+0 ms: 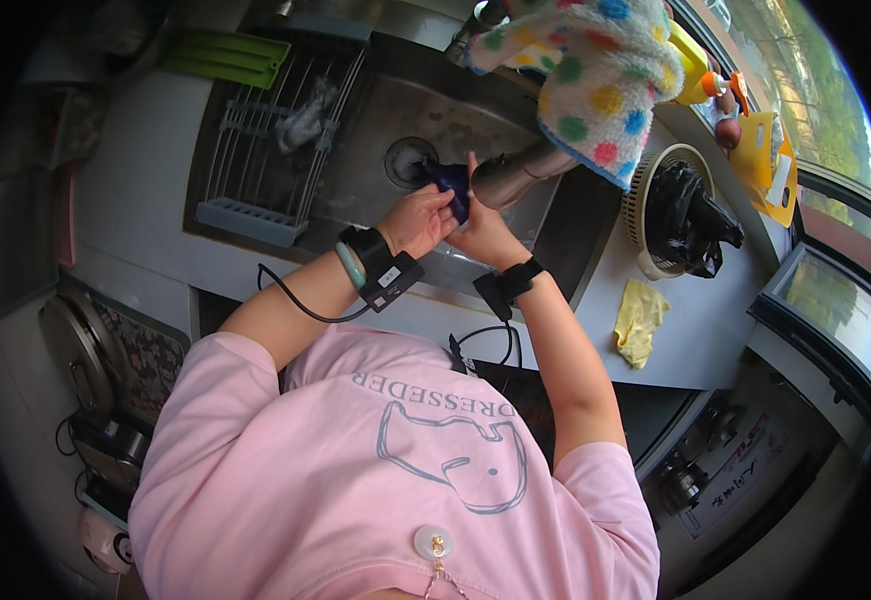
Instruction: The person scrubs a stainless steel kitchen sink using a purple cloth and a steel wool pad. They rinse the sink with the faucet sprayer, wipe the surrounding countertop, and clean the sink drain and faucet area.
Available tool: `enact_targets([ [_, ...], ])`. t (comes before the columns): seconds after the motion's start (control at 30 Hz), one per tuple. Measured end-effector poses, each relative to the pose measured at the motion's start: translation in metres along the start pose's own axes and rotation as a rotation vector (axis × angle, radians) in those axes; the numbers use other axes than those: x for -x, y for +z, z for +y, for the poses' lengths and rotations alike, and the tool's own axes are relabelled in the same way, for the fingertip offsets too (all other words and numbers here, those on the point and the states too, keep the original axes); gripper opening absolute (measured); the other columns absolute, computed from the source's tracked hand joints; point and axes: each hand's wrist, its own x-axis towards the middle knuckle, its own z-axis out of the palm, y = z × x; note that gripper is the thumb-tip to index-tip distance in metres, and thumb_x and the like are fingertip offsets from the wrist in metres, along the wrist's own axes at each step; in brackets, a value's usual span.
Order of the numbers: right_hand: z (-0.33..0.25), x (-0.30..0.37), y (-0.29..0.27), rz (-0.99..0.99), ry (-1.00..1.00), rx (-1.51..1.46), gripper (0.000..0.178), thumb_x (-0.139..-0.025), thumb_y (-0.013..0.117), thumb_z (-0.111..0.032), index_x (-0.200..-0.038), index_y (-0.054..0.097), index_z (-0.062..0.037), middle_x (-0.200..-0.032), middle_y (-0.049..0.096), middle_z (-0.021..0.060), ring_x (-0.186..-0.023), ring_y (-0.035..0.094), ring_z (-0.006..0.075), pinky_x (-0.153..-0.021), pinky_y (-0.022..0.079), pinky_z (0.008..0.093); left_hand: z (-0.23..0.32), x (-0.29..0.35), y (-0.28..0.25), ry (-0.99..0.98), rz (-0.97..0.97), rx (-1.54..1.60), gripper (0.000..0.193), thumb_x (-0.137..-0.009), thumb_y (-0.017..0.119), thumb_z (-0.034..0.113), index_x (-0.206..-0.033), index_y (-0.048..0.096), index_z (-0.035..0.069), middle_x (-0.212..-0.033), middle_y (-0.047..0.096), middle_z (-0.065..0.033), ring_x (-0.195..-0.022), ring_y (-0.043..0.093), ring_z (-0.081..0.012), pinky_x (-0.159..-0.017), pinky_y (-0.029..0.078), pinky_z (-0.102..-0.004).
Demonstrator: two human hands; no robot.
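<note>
Over the steel sink [356, 200], both hands meet at a dark purple object [450, 182], whose exact kind I cannot make out. It tapers toward the drain [408, 160]. My left hand [420, 222] pinches its near side with closed fingers. Against its right side is my right hand [488, 236], curled round it with one finger pointing up. Some of its fingers are hidden behind the object and the faucet. The metal faucet [518, 178] ends just beside my right hand.
A dotted fluffy towel [596, 85] hangs over the faucet. Left in the sink stands a dish rack [256, 225]; a green tray [224, 57] lies beyond it. On the right counter are a basket [639, 200] with a black bag [691, 220] and a yellow cloth [641, 322].
</note>
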Motion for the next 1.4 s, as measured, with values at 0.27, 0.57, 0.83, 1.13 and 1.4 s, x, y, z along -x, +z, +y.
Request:
enact_targets([
  [0.27,-0.008,-0.016,0.004,0.085,0.291,-0.132,0.035,-0.087,0.06,-0.001,-0.121,0.054,-0.0037,-0.1,0.062,0.0125,-0.095,0.061,0.0218,-0.082,0.05,0.0355,0.003,-0.003,0.022,-0.11,0.45,-0.281,0.028,-0.102,0.046,0.031,-0.122,0.052,0.012,-0.126,0.057,-0.006,-0.123,0.05,-0.024,-0.103,0.039,-0.0525],
  [0.57,-0.045,0.005,0.013,0.039,0.139,-0.166,0.012,-0.094,0.06,-0.013,-0.1,0.057,-0.0029,-0.085,0.063,0.0108,-0.076,0.06,0.0197,-0.068,0.048,0.0333,0.01,-0.05,-0.041,-0.252,0.299,-0.35,0.061,-0.098,0.036,0.061,-0.119,0.057,0.008,-0.112,0.065,-0.0099,-0.095,0.064,-0.0234,-0.085,0.051,-0.0416],
  [0.83,0.007,-0.007,0.012,0.108,0.106,0.257,0.016,-0.097,0.05,-0.013,-0.09,0.056,-0.0002,-0.082,0.057,0.0234,-0.076,0.055,0.0417,-0.067,0.043,0.0468,-0.01,-0.029,-0.017,-0.204,0.191,-0.058,0.04,-0.104,0.04,0.04,-0.119,0.056,0.006,-0.122,0.061,-0.0074,-0.106,0.06,-0.0221,-0.096,0.048,-0.0409],
  [1.13,-0.006,-0.013,0.025,0.167,0.125,0.108,0.023,-0.099,0.051,-0.021,-0.088,0.054,-0.0009,-0.082,0.056,0.0221,-0.075,0.055,0.0405,-0.067,0.043,0.0452,-0.011,-0.027,-0.012,-0.19,0.344,0.005,0.034,-0.104,0.042,0.033,-0.12,0.055,0.007,-0.116,0.064,-0.009,-0.104,0.063,-0.0245,-0.094,0.049,-0.0434],
  [1.4,-0.004,-0.012,0.031,0.168,-0.012,0.351,0.016,-0.097,0.052,-0.016,-0.099,0.055,-0.0004,-0.088,0.06,0.0222,-0.085,0.059,0.0417,-0.071,0.046,0.0463,-0.005,-0.015,-0.006,-0.184,0.393,-0.177,0.034,-0.103,0.042,0.033,-0.117,0.057,0.005,-0.117,0.063,-0.0085,-0.109,0.06,-0.0238,-0.095,0.048,-0.044],
])
